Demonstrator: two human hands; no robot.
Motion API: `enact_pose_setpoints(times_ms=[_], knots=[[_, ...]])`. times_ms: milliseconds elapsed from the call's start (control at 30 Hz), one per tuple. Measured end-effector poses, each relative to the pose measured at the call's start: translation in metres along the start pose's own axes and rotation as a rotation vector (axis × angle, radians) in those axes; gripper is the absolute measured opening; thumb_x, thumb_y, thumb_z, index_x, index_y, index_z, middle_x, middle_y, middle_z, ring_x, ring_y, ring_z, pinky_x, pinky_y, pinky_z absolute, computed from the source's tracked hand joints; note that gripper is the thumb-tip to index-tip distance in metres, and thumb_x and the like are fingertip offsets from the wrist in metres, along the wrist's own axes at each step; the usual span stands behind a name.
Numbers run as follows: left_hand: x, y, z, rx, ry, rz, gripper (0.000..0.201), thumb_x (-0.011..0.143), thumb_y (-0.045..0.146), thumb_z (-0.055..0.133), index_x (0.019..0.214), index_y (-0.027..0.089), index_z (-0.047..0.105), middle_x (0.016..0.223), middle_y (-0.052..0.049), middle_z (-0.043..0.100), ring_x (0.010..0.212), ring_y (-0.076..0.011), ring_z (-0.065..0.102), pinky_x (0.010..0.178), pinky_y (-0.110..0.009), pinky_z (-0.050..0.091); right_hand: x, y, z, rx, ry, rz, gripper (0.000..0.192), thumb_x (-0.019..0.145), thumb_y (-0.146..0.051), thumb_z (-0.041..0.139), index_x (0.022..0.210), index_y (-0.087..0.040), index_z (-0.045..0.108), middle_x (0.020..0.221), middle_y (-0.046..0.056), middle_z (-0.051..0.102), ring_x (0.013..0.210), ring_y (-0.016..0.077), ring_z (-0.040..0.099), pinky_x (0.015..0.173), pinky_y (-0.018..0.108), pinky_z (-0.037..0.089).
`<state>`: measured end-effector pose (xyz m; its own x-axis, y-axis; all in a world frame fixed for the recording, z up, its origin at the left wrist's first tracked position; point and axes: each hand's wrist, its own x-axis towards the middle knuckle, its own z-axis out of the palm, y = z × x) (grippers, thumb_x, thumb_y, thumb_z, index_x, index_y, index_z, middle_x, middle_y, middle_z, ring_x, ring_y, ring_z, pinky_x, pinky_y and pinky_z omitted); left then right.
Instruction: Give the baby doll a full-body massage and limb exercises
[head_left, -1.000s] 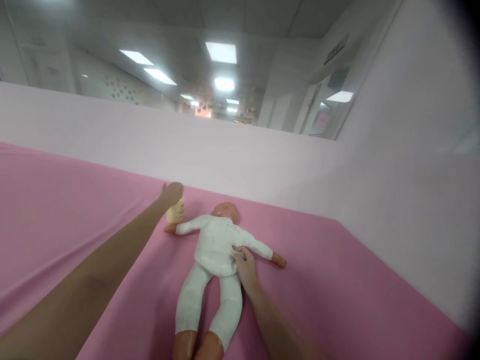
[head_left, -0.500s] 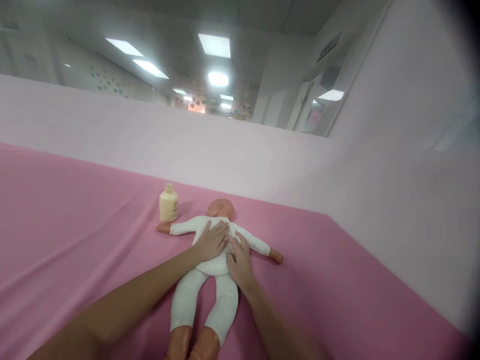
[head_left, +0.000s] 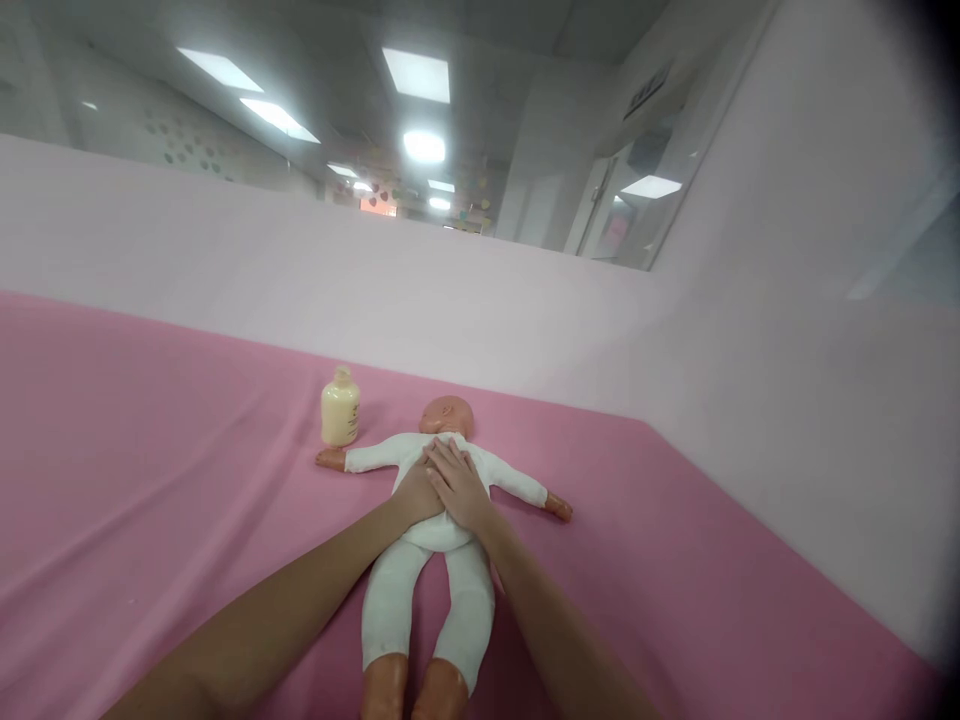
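On the doll (head_left: 444,538), the unclosed left hand (head_left: 418,494) is laid partly under the flattened right hand (head_left: 460,492); nothing is grasped. Beside the doll, a bottle (head_left: 340,413) is placed.

The doll (head_left: 448,535) wears matt cloth (head_left: 469,610); the bottle (head_left: 340,414) shines.

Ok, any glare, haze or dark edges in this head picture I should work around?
Head view: ceiling lights glare white above the pale wall; that area looks hazy; upper right corner is black; left hand, right hand and doll show fairly clearly, but lettering on the bottle is unreadable.
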<state>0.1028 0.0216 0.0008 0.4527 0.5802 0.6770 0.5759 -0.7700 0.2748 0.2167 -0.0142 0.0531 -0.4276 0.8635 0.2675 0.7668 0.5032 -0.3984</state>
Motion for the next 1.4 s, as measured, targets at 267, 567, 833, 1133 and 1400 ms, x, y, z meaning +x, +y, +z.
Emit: enact_pose_setpoints(times_ms=[267,567,833,1133,1400], knots=[[0.001,0.005,-0.025,-0.084,-0.038,0.044,0.044,0.08,0.014,0.043,0.116,0.017,0.068,0.119,-0.009,0.07,0.117,-0.0238,0.06,0.109,-0.043,0.043,0.013,0.023,0.011,0.11,0.087,0.071,0.056,0.101,-0.044,0.015,0.15,-0.022,0.033,0.159,0.004,0.027,0.151,0.0236,0.01,0.12,0.051,0.017],[-0.002,0.0,-0.027,-0.174,0.054,-0.245,0.043,0.082,0.012,0.037,0.113,0.016,0.067,0.12,-0.011,0.067,0.112,-0.0212,0.062,0.102,-0.039,0.049,0.003,0.025,0.027,-0.115,0.15,0.161,0.062,0.1,-0.04,0.022,0.151,-0.006,0.026,0.158,0.018,0.024,0.149,0.0309,0.016,0.119,0.054,0.021],[-0.004,-0.004,-0.026,-0.166,0.022,-0.141,0.054,0.087,0.018,0.035,0.14,0.016,0.05,0.149,-0.007,0.047,0.142,-0.0215,0.035,0.12,-0.047,0.026,-0.015,0.011,0.011,-0.135,0.045,-0.111,0.056,0.095,-0.024,0.029,0.147,-0.005,0.035,0.153,0.019,0.037,0.146,0.0288,0.028,0.118,0.056,0.021],[-0.007,0.0,-0.034,-0.573,0.137,-0.382,0.039,0.089,0.028,0.038,0.078,0.018,0.074,0.089,-0.007,0.077,0.096,-0.0217,0.071,0.096,-0.041,0.05,-0.021,-0.002,-0.009,0.575,-0.123,-0.122,0.036,0.089,-0.033,0.045,0.072,-0.024,0.075,0.082,0.002,0.075,0.09,0.0209,0.068,0.108,0.046,0.039],[-0.006,-0.008,-0.034,-0.816,0.266,-0.623,0.049,0.089,0.04,0.036,0.045,0.021,0.041,0.041,0.002,0.05,0.031,-0.0077,0.036,0.038,-0.023,0.031,-0.018,0.018,-0.006,0.984,-0.042,0.117,0.052,0.083,-0.049,0.051,0.039,-0.022,0.048,0.029,-0.008,0.032,0.035,0.0077,0.032,0.083,0.034,0.05]])
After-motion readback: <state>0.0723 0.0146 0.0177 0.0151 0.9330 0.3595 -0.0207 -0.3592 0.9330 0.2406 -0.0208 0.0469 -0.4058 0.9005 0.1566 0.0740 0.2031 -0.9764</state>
